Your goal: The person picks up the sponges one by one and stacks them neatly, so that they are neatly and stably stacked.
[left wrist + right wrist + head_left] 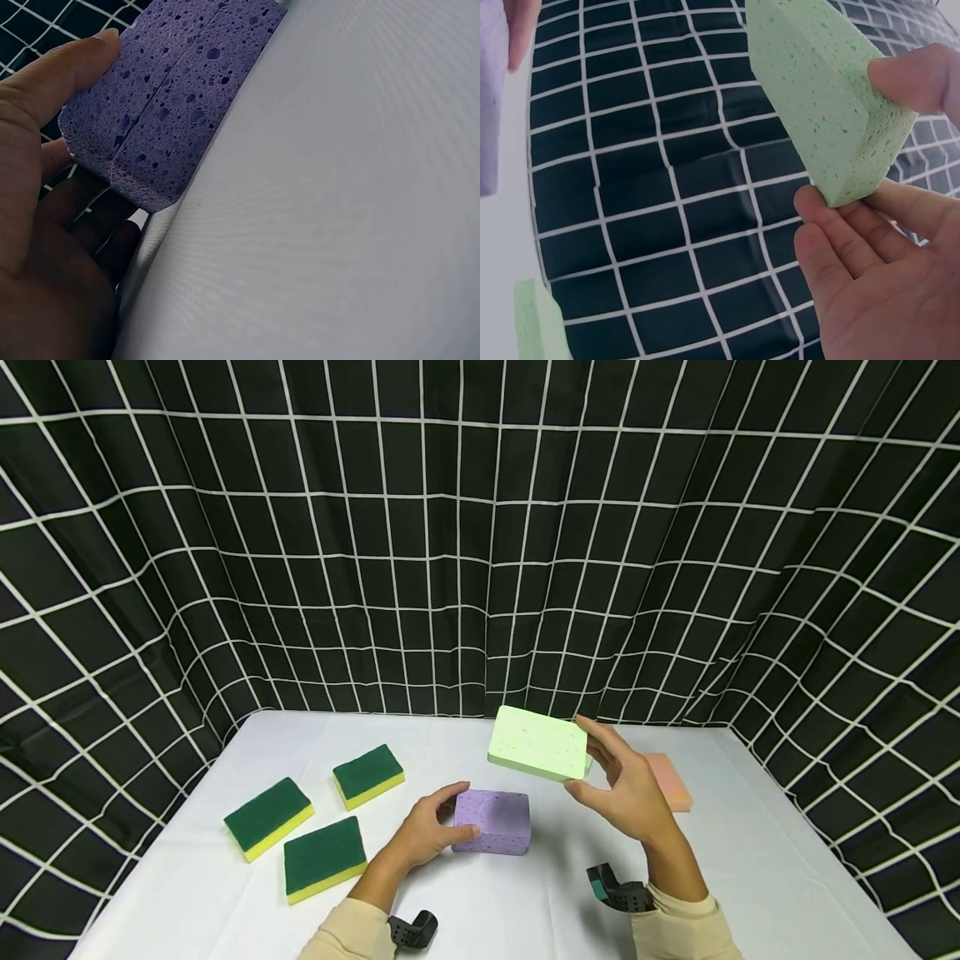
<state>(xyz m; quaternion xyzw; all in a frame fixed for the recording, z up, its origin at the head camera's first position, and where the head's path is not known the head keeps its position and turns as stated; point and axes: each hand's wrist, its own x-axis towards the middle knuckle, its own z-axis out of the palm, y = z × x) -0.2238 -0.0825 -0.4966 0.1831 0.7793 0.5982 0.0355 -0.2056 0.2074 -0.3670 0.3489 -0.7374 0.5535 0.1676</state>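
Observation:
My left hand [427, 831] grips the left end of a purple sponge block [495, 822] on the white table. In the left wrist view a thin seam runs along the side of the purple block [169, 97]; it looks like two sponges stacked. Raised above the table, my right hand [618, 777] holds a light green sponge [538, 743] by its right end, slightly tilted. The right wrist view shows the thumb on one side of the green sponge [825, 97] and fingers on the other. Part of a second light green sponge [536, 322] lies lower on the table.
Three green-and-yellow scouring sponges [268, 817] lie apart on the left of the table [225, 910]. A peach-coloured sponge [671, 781] sits at the right, partly behind my right hand. A black curtain with a white grid [480, 527] surrounds the back and sides.

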